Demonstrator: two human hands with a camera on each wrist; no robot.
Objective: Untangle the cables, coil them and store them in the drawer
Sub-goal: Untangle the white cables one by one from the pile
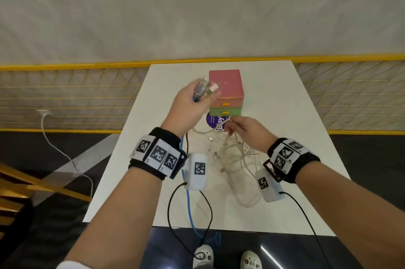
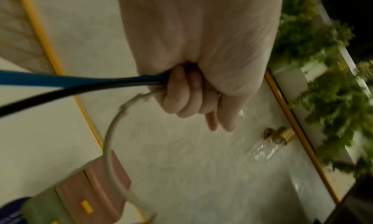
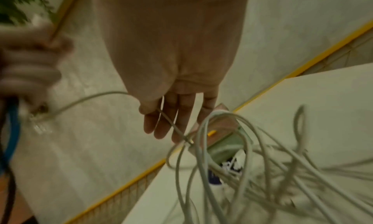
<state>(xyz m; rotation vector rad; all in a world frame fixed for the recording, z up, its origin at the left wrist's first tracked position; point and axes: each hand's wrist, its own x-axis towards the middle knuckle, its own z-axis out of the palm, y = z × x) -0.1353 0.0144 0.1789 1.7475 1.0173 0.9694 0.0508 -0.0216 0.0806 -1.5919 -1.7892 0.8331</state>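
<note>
My left hand (image 1: 197,97) is raised in front of the drawer unit and grips the ends of a blue cable (image 2: 60,80), a black cable (image 2: 40,98) and a white cable (image 2: 110,141). Clear plugs (image 1: 208,87) stick out above its fist. My right hand (image 1: 243,128) is lower, over the tangle of white cables (image 1: 236,159) on the table. Its thumb and forefinger pinch a thin white cable (image 3: 171,123), and loops hang by its fingers (image 3: 161,123). The drawer unit has a pink drawer (image 1: 225,84) above a green drawer (image 1: 225,112), both closed.
The white table (image 1: 285,181) stands against a yellow railing with netting (image 1: 65,93). A purple round sticker (image 1: 215,123) lies before the drawers. The blue cable (image 1: 189,209) hangs over the table's near edge. A loose white lead (image 1: 65,154) lies on the floor at left.
</note>
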